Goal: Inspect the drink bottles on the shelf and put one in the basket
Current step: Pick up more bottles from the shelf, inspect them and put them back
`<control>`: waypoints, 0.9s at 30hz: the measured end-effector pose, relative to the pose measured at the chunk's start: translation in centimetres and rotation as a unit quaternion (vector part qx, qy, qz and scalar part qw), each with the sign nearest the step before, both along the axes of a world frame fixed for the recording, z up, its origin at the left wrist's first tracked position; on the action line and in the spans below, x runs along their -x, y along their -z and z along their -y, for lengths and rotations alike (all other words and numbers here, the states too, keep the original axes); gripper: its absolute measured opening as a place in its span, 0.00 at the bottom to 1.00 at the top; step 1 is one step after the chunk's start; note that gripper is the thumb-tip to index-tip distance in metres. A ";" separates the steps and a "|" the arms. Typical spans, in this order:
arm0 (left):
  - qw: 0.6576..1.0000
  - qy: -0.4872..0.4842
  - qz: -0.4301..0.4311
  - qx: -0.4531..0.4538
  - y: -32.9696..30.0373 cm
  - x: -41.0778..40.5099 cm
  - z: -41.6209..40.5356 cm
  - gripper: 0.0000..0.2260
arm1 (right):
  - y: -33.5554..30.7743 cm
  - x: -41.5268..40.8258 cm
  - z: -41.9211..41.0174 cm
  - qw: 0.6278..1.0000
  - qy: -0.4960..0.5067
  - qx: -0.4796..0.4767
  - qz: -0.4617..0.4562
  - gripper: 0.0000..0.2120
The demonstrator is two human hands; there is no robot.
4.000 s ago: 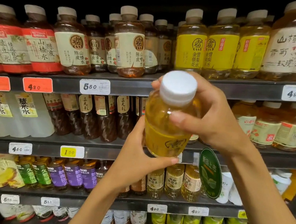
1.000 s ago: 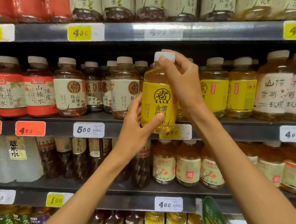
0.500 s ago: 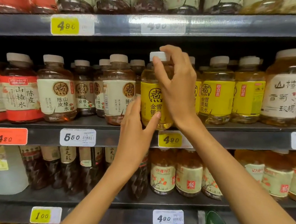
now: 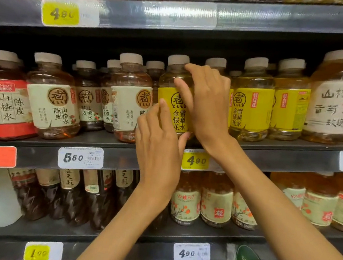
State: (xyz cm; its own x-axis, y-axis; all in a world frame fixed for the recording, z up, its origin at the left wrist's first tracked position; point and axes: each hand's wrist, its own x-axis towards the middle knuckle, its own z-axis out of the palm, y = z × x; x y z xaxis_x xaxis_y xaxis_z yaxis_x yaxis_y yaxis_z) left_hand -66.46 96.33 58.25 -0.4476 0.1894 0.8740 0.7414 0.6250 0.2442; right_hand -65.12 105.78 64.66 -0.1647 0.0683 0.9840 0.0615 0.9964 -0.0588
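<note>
Yellow-labelled bottle (image 4: 176, 101), frame centre, upright on shelf (image 4: 102, 144), is clasped by right hand (image 4: 207, 104) and left hand (image 4: 159, 141); judged full, heavy, smooth-walled, best gripped mid-label.

Both hands are up on the yellow-label bottle (image 4: 174, 100), standing upright on the shelf (image 4: 100, 160). The right hand (image 4: 207, 106) wraps its side and shoulder; the left hand (image 4: 158, 147) presses the lower front, above the yellow price tag (image 4: 195, 160).

Grey shelf (image 4: 102, 144) carries upright drink bottles (image 4: 54, 97), price tags (image 4: 80, 157).
</note>
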 end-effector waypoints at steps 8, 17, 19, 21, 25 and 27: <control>1.000 -0.012 -0.002 0.022 -0.5 0.4 0.2 0.36 | 0.3 -0.8 -0.3 0.998 -0.063 0.013 -0.004 0.17; 0.995 0.062 -0.077 -0.012 -0.5 -0.5 0.6 0.27 | -1.5 -2.7 -5.2 0.973 0.201 0.057 0.095 0.31; 0.993 0.084 -0.086 -0.017 -0.5 -0.8 0.1 0.25 | -1.2 -2.4 -5.5 0.969 0.212 0.036 0.124 0.35; 0.992 0.103 -0.075 -0.015 -0.6 -1.0 -0.1 0.23 | -1.0 -2.2 -5.7 0.967 0.217 0.023 0.135 0.37; 0.994 0.096 -0.058 0.015 -0.4 -1.0 -0.2 0.21 | -1.0 -2.7 -5.8 0.981 0.169 0.043 0.087 0.36; 0.994 0.082 -0.064 0.031 -0.1 -1.0 -0.1 0.22 | -0.6 -3.3 -5.5 0.989 0.128 0.049 0.057 0.36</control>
